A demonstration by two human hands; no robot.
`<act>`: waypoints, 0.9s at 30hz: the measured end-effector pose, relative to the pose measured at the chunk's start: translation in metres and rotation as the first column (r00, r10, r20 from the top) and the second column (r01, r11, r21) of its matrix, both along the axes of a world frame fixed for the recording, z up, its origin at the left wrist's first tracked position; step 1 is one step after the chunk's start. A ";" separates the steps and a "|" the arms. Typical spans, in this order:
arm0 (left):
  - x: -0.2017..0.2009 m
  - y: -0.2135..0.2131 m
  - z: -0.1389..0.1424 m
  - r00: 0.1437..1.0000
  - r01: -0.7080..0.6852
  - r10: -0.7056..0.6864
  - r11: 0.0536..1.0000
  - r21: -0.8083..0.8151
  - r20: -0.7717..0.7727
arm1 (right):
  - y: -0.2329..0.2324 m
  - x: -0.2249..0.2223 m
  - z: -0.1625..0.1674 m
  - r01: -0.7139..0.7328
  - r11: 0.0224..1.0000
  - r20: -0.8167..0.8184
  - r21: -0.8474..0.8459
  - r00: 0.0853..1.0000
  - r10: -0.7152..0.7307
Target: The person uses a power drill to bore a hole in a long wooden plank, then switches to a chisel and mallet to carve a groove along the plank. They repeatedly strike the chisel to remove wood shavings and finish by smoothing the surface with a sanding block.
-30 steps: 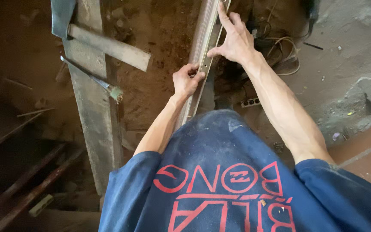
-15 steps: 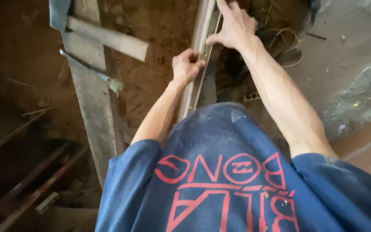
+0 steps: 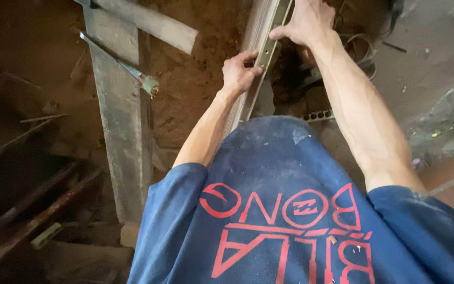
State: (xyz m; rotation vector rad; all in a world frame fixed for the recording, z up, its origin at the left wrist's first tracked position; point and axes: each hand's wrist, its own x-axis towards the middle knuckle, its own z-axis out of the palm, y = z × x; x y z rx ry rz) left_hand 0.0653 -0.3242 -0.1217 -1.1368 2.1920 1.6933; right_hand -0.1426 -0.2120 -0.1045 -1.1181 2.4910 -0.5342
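Note:
A long pale metal channel with holes (image 3: 262, 39) runs from the top of the view down toward my body. My left hand (image 3: 239, 72) is wrapped around its lower part. Farther up, my right hand (image 3: 307, 22) presses on the same channel with the fingers spread over its edge. A blue shirt with red print (image 3: 290, 210) fills the lower half of the view.
A grey wooden plank (image 3: 116, 115) lies on the brown dirt floor at left, with a shorter board (image 3: 151, 23) across its top and a trowel-like tool (image 3: 127, 66) on it. Dark metal bars (image 3: 27, 215) lie at lower left. Loose wire (image 3: 358, 44) and grey concrete (image 3: 437, 68) sit at right.
The view has shifted downward, so both hands and the channel sit higher in the frame. Both hands keep their hold on the channel.

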 end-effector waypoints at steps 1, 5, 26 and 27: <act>0.000 -0.001 0.000 1.000 0.007 -0.007 1.000 0.002 0.004 | 0.001 0.000 -0.001 -0.002 1.000 -0.003 -0.016 1.000 0.002; 0.001 -0.003 0.000 1.000 -0.022 0.022 0.999 0.042 0.014 | 0.003 -0.002 -0.004 -0.013 0.995 0.088 0.103 0.996 0.004; -0.015 0.012 0.062 0.996 0.088 -0.090 0.957 -0.278 0.003 | 0.023 0.033 0.067 0.242 0.969 0.381 -0.050 0.902 -0.205; -0.012 0.016 0.066 0.998 0.066 -0.069 0.954 -0.294 0.002 | 0.038 0.042 0.068 0.271 0.960 0.413 -0.072 0.884 -0.219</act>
